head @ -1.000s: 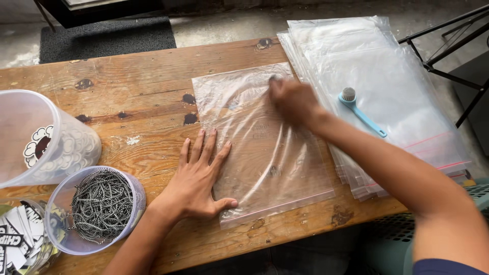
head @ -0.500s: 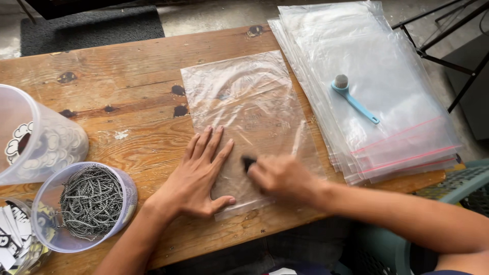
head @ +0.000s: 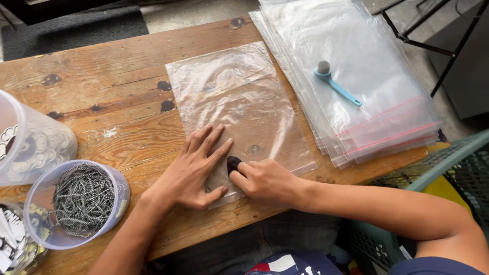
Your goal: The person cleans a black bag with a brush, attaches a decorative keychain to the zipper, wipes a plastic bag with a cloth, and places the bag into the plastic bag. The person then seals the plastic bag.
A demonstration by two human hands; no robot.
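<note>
A clear plastic bag lies flat on the wooden table. My left hand rests palm down, fingers spread, on the bag's near left corner. My right hand is at the bag's near edge, its fingers closed on a small dark object that touches the plastic right beside my left thumb.
A stack of clear zip bags with a blue brush on top lies at the right. A tub of metal chains and a tub of white rings stand at the left. A green crate sits by the table's right edge.
My right hand swept from the bag's far right corner down to its near edge, next to my left hand. The left hand stayed in place.
</note>
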